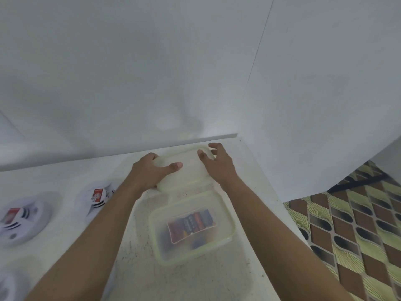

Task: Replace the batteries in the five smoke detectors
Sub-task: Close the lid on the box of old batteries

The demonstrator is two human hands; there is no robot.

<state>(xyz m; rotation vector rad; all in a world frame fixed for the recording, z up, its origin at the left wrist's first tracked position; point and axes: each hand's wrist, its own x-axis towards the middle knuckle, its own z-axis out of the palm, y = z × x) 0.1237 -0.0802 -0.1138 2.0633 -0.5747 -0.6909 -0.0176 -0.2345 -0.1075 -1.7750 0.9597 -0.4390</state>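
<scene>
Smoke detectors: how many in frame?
3. One round white plastic smoke detector at the left edge, another to its right, and a third, blurred, cut off at bottom-left. More may lie outside the frame.

A white counter (138, 268), flecked with dark specks, runs back to a plain white wall (130, 72). A white panel (325, 94) stands at its right end. Past the counter's right edge lies a floor (347, 235) tiled in brown and yellow-green diamonds
</scene>
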